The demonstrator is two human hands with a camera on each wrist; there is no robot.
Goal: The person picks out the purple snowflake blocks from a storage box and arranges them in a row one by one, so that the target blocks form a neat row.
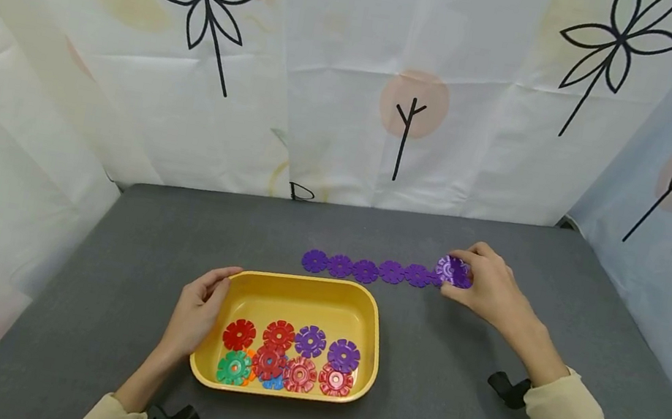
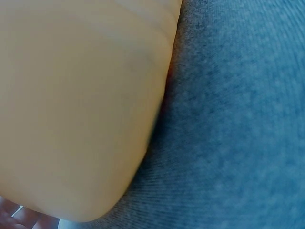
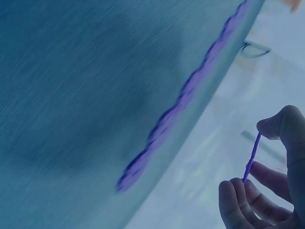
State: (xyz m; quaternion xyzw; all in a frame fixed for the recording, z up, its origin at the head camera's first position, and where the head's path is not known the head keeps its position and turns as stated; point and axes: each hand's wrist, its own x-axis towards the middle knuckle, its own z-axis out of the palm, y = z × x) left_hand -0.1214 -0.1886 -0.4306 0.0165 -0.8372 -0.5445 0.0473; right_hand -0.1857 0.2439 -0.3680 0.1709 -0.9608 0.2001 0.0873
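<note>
Evenly bright overhead scene, blue cast in both wrist views.
In the head view, a soft shadow crosses the grey table [image 1: 411, 400] below the right hand's grip [image 1: 491, 289], and pale glare flecks the pinched purple disc [image 1: 447, 270]; in the right wrist view, the purple row [image 3: 186, 95] beyond the grip blurs and the cloth [image 3: 205, 148] looks hazy.

Grey tabletop [image 1: 422, 409]: yellow tray [image 1: 301, 296]; purple flower-disc row [image 1: 364, 269] just behind.

One tray [image 1: 301, 300], five red discs [image 1: 239, 334]
</note>
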